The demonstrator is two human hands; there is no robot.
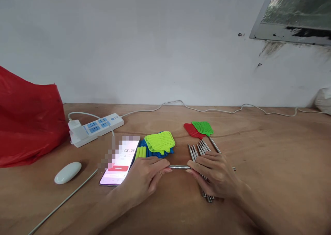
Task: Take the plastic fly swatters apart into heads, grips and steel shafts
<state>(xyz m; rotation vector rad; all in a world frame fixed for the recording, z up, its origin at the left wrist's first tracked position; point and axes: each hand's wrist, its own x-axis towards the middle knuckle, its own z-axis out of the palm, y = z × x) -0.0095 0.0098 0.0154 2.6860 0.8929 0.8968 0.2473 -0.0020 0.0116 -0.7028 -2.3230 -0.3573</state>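
Observation:
My left hand [144, 178] and my right hand [213, 174] each pinch one end of a thin metal rod [179, 167] held level just above the wooden table [271, 166]. Under my right hand lie several more metal rods [199, 149] side by side. Just behind my left hand sits a stack of swatter heads, a yellow-green mesh head [159, 142] on top of blue ones, with yellow-green handle pieces [141, 152] beside it. Farther back lie a red swatter [191, 130] and a green swatter [203, 127], the green one on a metal rod.
A phone [120, 164] with a lit timer screen lies left of my left hand. A white power strip [94, 127] with a plugged charger, a white oval case [67, 172], cables and a red plastic bag [28, 121] sit at the left. The wall stands behind.

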